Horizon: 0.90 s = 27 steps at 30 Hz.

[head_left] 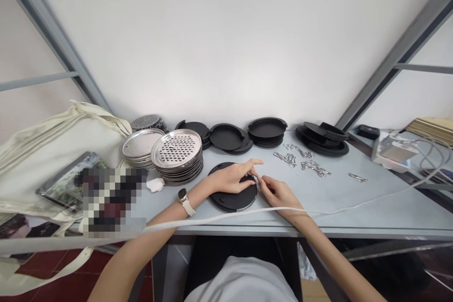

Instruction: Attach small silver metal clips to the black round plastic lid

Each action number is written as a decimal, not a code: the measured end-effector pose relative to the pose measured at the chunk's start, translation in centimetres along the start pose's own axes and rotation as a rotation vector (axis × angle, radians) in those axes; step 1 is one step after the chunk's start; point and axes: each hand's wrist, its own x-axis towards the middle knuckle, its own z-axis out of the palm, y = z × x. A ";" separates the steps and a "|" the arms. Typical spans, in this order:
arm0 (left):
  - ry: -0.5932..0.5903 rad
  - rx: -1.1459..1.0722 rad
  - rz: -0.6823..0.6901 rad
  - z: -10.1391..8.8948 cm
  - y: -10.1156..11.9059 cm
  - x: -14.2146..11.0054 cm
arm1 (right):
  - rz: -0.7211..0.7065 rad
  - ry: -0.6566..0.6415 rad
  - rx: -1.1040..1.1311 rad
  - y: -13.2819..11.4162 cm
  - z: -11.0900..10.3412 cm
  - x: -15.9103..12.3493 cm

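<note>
A round black plastic disc [226, 203] lies on the grey table near its front edge. My left hand [235, 177], with a watch on its wrist, rests across the disc. Its thumb and bent fingers close together at the disc's right rim, while one finger sticks out. My right hand [278, 192] meets it there, thumb and forefinger pinched. A thin, shiny wire-like piece [258, 188] shows at the right fingertips, partly hidden. What the left fingers hold, if anything, cannot be made out.
Stacked perforated metal grater discs [179, 151] and plain metal discs [141, 144] stand left. Black plastic discs [228, 137] line the wall. Bent-wire metal pieces [314, 168] lie right. A white cable [226, 214] crosses in front; a cream bag [71, 137] sits left.
</note>
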 end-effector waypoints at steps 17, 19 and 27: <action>0.010 -0.025 -0.009 0.1 -0.1 0.1 | 0.001 0.025 0.035 0.2 -0.1 0.2; 0.007 -0.024 -0.006 0.1 -0.2 0.0 | 0.006 0.039 0.043 0.3 -0.1 0.3; 0.022 -0.009 0.015 0.2 -0.2 0.0 | 0.008 0.081 0.037 0.3 -0.4 0.3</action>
